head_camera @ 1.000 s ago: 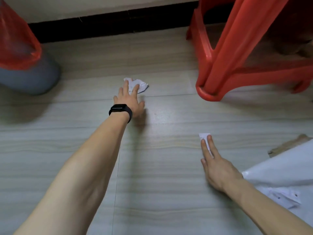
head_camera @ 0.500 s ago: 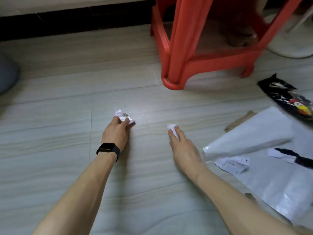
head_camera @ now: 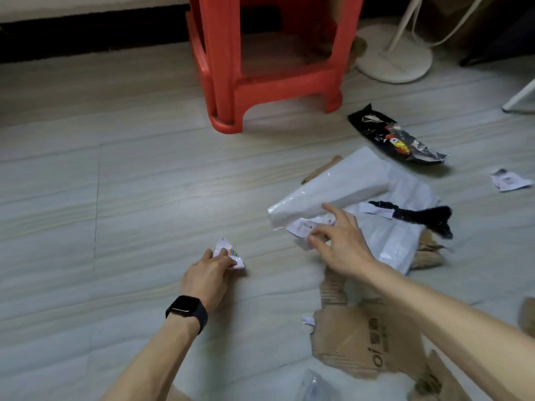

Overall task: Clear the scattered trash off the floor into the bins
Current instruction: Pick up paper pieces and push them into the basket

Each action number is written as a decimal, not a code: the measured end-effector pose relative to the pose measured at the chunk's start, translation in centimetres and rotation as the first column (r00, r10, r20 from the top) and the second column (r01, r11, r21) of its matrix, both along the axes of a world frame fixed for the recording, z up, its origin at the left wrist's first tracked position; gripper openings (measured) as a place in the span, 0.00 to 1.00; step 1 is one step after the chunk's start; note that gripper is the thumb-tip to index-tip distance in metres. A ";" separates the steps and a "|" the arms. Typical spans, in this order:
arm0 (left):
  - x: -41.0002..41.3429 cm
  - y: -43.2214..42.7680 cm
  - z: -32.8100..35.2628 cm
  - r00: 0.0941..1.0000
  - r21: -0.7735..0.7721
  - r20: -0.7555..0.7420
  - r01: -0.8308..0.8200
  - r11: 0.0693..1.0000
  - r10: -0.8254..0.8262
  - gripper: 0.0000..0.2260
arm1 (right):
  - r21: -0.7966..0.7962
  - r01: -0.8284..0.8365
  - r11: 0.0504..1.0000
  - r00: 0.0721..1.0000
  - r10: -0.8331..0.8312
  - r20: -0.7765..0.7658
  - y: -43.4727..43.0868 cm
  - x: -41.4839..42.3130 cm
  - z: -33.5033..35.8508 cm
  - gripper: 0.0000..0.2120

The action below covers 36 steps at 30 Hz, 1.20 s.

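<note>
Little of the clearing is judged to be done: most of the trash is seen on the grey wood-look floor (head_camera: pixel 115 198), and no bin is in view. A crumpled white paper scrap (head_camera: pixel 230 254) with coloured print is pinched between the thumb and curled fingers of the left hand (head_camera: pixel 207 274), close to the floor. The right hand (head_camera: pixel 343 241) is set on a white paper label slip (head_camera: pixel 301 227) lying on a white plastic mailer bag (head_camera: pixel 333 186). Its forefinger is stretched out and the other fingers are curled toward the thumb, but whether the slip is gripped cannot be told. Left to be gathered are a black foil snack wrapper (head_camera: pixel 396 137), a small printed paper scrap (head_camera: pixel 509 180), a black fuzzy strip (head_camera: pixel 422 215) and torn brown cardboard (head_camera: pixel 353 345).
</note>
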<state>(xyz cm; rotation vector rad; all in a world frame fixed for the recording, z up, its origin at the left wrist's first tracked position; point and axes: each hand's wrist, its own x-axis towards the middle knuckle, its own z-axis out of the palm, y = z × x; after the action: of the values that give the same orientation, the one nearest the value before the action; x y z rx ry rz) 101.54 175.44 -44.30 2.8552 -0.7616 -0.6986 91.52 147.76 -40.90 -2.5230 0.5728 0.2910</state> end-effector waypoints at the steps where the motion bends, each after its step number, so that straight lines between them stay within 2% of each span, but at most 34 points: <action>1: -0.3 -0.4 0.0 1.000 0.010 -0.026 -0.006 1.000 0.007 0.15 | -0.010 -0.014 1.000 0.996 0.013 -0.083 -0.8 1.0 -0.5 0.09; 3: -1.9 -2.4 0.5 0.998 0.014 -0.038 0.042 0.999 -0.041 0.15 | -0.043 -0.063 0.997 0.979 0.054 -0.197 -2.0 0.9 -1.2 0.10; 6: -3.4 -4.4 0.8 0.989 0.055 -0.043 0.141 0.989 -0.138 0.12 | -0.039 -0.068 0.997 0.980 0.059 -0.191 -0.7 0.2 -1.9 0.11; 9: -4.5 -5.4 1.1 0.978 0.067 -0.040 0.208 0.976 -0.205 0.11 | 0.154 -0.045 0.987 0.992 0.062 -0.107 0.3 -2.5 -0.3 0.09; 11: -4.5 -5.5 1.6 0.979 0.011 -0.088 0.188 0.982 -0.186 0.09 | 0.275 0.030 0.961 0.999 -0.019 -0.042 -0.8 -4.5 1.3 0.07; 13: -4.5 -5.4 2.2 0.975 -0.066 -0.176 0.125 0.990 -0.134 0.08 | 0.324 0.156 0.933 0.987 -0.155 -0.030 -3.2 -5.9 2.6 0.15; 16: -4.5 -6.3 3.4 0.946 -0.078 -0.310 0.073 0.994 -0.094 0.13 | 0.204 0.258 0.944 0.966 -0.254 -0.050 -9.4 -6.0 2.8 0.20; 18: -4.5 -7.2 4.0 0.919 -0.058 -0.363 0.143 0.988 -0.154 0.18 | 0.067 0.277 0.959 0.960 -0.272 -0.071 -13.2 -5.2 1.6 0.25; 20: -5.0 -7.7 4.5 0.895 0.015 -0.339 0.313 0.950 -0.290 0.21 | -0.045 0.221 0.974 0.963 -0.226 -0.145 -15.8 -4.0 -0.2 0.23; 22: -6.4 -8.0 4.6 0.848 0.097 -0.284 0.489 0.867 -0.446 0.17 | -0.086 0.132 0.987 0.961 -0.149 -0.231 -16.5 -3.0 -2.0 0.18; 25: -9.5 -8.2 3.9 0.776 0.079 -0.199 0.622 0.779 -0.599 0.13 | -0.139 0.100 0.985 0.960 -0.132 -0.245 -15.3 -2.8 -3.6 0.15; 28: -12.5 -8.3 2.4 0.792 0.007 -0.155 0.599 0.801 -0.591 0.16 | -0.245 0.149 0.958 0.980 -0.176 -0.092 -12.4 -3.9 -3.9 0.05; 30: -13.9 -8.3 1.5 0.819 -0.071 -0.044 0.569 0.819 -0.572 0.17 | -0.281 0.136 0.950 0.989 -0.144 -0.008 -10.7 -4.8 -4.0 0.06; 33: -15.3 -7.4 0.0 0.827 -0.061 0.118 0.559 0.827 -0.550 0.14 | -0.314 0.122 0.941 0.992 -0.111 0.055 -9.3 -6.1 -4.3 0.10; 34: -15.6 -7.1 -0.6 0.828 -0.055 0.148 0.553 0.831 -0.541 0.15 | -0.307 0.128 0.943 0.991 -0.115 0.062 -9.0 -6.3 -4.4 0.10; 36: -16.4 -7.1 0.0 0.876 -0.067 0.107 0.479 0.875 -0.471 0.17 | -0.249 0.149 0.957 0.988 -0.137 0.064 -8.3 -7.0 -4.2 0.10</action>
<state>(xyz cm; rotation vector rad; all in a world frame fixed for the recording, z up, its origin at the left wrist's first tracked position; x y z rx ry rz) 85.13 168.37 -44.28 2.6398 -1.5008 -0.5646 84.51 139.45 -45.06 -2.7052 0.8157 0.1112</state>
